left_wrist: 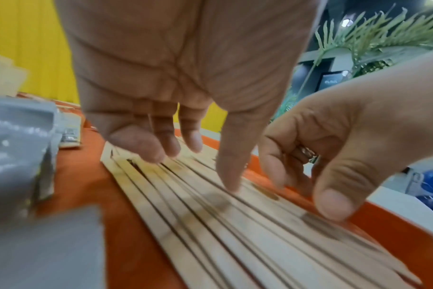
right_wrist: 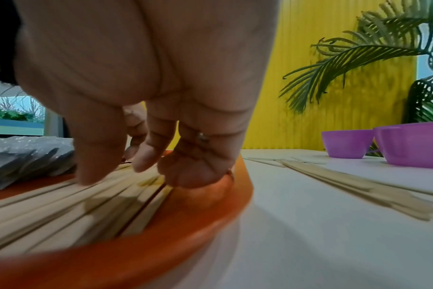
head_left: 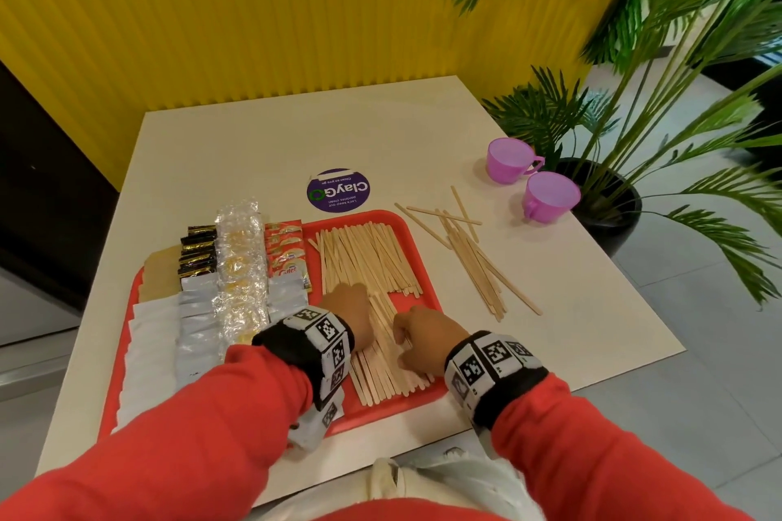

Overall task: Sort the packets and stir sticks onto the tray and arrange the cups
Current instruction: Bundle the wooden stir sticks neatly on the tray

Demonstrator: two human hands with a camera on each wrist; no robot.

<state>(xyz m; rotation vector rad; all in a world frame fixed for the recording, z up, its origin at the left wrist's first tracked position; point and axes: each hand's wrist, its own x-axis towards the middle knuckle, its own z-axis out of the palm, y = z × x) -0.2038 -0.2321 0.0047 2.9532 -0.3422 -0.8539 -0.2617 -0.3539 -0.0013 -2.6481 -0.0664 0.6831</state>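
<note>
A red tray (head_left: 424, 295) holds rows of packets on its left: white (head_left: 148, 351), silver (head_left: 194, 321), black (head_left: 196, 250), clear (head_left: 239, 266) and orange (head_left: 287, 254). Two piles of wooden stir sticks lie on its right half, far (head_left: 364, 258) and near (head_left: 389, 368). My left hand (head_left: 351, 309) (left_wrist: 185, 152) touches the near pile with straight fingers. My right hand (head_left: 417, 336) (right_wrist: 136, 166) rests bent fingertips on the same sticks by the tray's right rim (right_wrist: 185, 224), gripping nothing. More sticks (head_left: 478, 262) lie loose on the table. Two purple cups (head_left: 508, 161) (head_left: 548, 195) stand upright at the right edge.
A round purple sticker (head_left: 338, 190) sits on the white table (head_left: 550, 330) behind the tray. A potted palm (head_left: 613, 199) stands off the table's right edge, its fronds near the cups. A yellow ribbed wall (head_left: 254, 34) closes the far side.
</note>
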